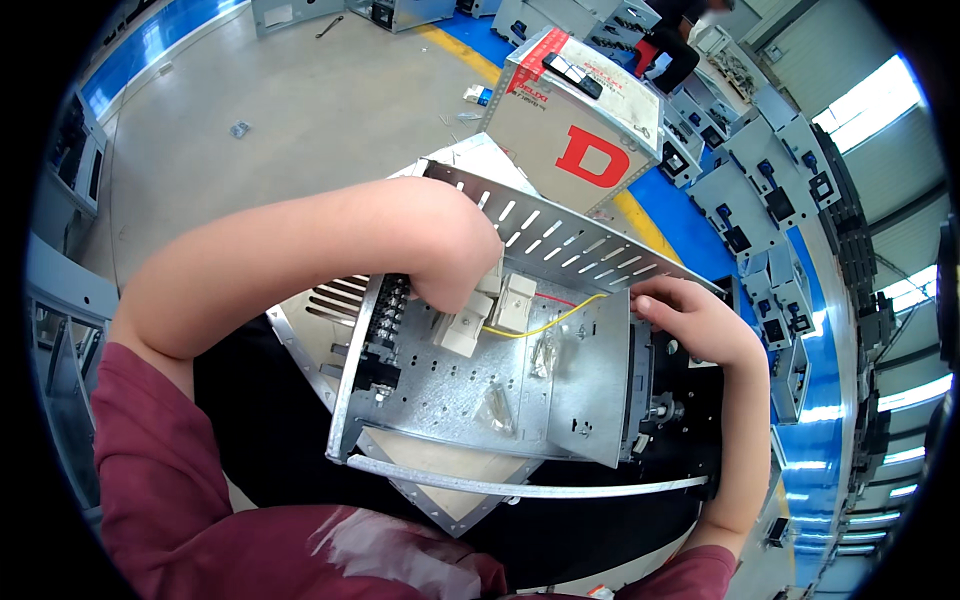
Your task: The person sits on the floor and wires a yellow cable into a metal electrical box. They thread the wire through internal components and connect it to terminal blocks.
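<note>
An open metal chassis [470,420] with slotted side walls lies in front of me. My left hand [455,265] reaches over its far left corner, wrist sharply bent, beside several cream-coloured blocks [513,302]; its fingers are hidden. From these blocks a yellow wire [550,327] and a red wire [556,299] run rightward. My right hand [688,312] is at the far upper corner of an upright metal divider plate [592,395]. Its thumb and fingers are curled together there; what is between them cannot be made out. A dark terminal strip [388,310] lines the chassis's left end.
Small clear plastic bags [495,410] lie on the chassis floor. The chassis rests partly on a pale, metal-edged box [440,480]. Beyond stands a large carton [560,125] with a black phone [572,76] on top. Grey cabinets [765,190] line the right, and a person [672,40] sits far back.
</note>
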The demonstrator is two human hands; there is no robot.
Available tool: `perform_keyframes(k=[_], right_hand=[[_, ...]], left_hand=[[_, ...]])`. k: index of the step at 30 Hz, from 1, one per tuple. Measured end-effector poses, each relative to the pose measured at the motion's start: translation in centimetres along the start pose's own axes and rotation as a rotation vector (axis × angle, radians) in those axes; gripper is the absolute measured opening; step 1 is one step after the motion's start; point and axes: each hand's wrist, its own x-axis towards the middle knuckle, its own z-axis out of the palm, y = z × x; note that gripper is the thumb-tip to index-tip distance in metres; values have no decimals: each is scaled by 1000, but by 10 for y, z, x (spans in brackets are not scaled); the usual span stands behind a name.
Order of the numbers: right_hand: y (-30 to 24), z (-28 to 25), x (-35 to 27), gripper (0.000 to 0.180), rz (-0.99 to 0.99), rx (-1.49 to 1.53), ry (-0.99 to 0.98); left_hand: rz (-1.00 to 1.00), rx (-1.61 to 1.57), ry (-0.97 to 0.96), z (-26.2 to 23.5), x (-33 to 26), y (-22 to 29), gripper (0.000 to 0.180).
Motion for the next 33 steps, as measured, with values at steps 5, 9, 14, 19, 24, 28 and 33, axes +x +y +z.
perform_keyframes(k=[5,9,14,19,24,28,33], right_hand=[[9,-18,-51,44,-65,160,187],[14,-5,-56,36,29,172,271],[16,19,-45,25,-183,-399,437],[17,17,-43,23,-247,-399,435],[15,16,-43,23,-231,-411,416],[15,16,-42,23,-237,-436,410],[15,17,-43,23,-209,-486,389]], left_hand=[[25,-46,44,1,-7,-1,28],[39,-87,35,-1,-11,-3,26],[102,-96,-9,-1,-14,-9,28],[122,-143,8,2,-15,-13,28],[146,-164,29,2,-16,-15,26],[190,-168,33,1,-17,-18,24],[204,-179,2,1,-17,-21,24]])
